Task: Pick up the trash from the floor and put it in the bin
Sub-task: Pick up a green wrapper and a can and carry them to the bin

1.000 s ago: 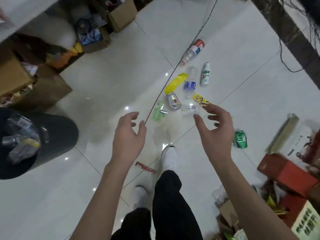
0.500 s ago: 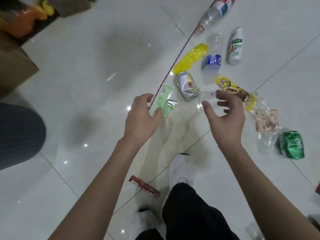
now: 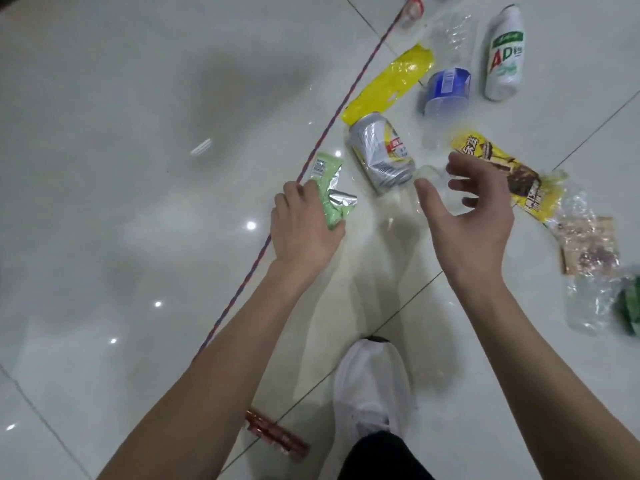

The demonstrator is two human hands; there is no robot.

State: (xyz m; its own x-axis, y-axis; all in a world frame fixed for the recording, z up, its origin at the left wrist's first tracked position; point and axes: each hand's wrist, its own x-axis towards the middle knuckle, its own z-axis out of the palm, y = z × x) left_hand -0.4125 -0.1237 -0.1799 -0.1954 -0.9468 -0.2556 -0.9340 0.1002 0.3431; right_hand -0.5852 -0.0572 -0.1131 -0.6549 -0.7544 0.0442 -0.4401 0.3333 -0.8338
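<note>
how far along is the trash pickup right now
Done: nothing to confirm; the bin is out of view. In hand: the left hand grips the green wrapper; the right hand hovers open beside the crushed can. Left on the floor: that can, yellow bag, chocolate wrapper, white bottle, blue-label bottle, red wrapper.

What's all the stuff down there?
green wrapper: 1, green-silver, in left grip
crushed can: 1, silver, middle
yellow wrapper: 1, yellow, behind crushed can
blue-label bottle: 1, clear, beside yellow wrapper
white bottle: 1, white, top right
snack wrapper: 1, yellow-brown, beyond right grip
clear plastic: some, clear, far right
green thing: 1, green, right edge
red wrapper: 1, red, near shoe
cord: 1, red-blue, diagonal, left
shoe: 1, white, bottom
left grip: 1, bare, holds green wrapper
right grip: 1, bare, open, hovering
</note>
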